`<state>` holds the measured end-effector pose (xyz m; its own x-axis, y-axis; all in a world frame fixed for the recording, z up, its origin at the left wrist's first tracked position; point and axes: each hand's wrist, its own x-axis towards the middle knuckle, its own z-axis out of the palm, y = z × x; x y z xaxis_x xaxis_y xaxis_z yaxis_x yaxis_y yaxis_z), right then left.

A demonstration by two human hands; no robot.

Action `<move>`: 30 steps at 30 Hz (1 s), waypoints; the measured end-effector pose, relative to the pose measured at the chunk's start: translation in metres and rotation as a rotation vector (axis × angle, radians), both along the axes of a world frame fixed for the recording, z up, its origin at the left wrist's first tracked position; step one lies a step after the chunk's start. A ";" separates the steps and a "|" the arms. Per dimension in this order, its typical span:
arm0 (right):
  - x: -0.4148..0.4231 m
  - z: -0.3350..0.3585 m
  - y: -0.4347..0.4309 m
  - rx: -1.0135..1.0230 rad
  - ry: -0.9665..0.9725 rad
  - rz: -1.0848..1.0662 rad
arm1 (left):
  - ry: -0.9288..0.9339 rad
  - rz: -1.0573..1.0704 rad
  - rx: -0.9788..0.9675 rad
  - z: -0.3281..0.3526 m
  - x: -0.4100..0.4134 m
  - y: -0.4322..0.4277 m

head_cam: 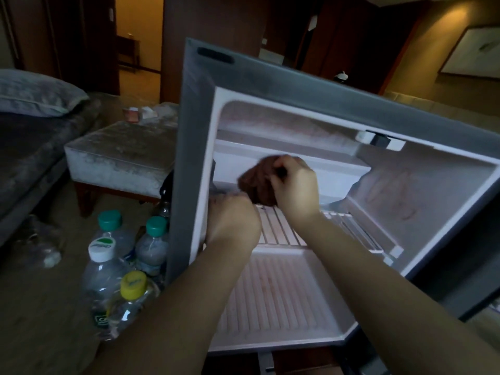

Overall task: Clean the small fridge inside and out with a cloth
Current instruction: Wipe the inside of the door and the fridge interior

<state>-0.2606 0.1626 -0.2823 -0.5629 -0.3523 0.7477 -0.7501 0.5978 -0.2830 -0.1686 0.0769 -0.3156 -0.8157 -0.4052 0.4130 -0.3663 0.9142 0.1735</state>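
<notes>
Centre frame, the right hand [293, 185] grips a crumpled brown cloth [257, 186] inside the white-lined grey fridge [194, 131]; the left hand [232, 223] hides its fingers.

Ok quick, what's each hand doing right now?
Left hand: fingers hidden, cannot tell.
Right hand: holding the crumpled brown cloth.

The left hand [232, 221] hides its own fingers, so its grip cannot be told. The right hand [296, 186] covers part of the cloth [253, 185]. The fridge [193, 136] runs off the right edge. Labels on the bottles [104, 280] are blurred.
</notes>
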 end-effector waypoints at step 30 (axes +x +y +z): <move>0.028 0.035 -0.067 0.087 0.097 0.010 | -0.190 -0.085 -0.403 -0.009 -0.003 -0.003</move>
<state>-0.2324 0.0957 -0.2476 -0.4853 -0.4237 0.7648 -0.7776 0.6092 -0.1560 -0.1716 0.0736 -0.3244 -0.9156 -0.1711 0.3639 -0.2781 0.9231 -0.2656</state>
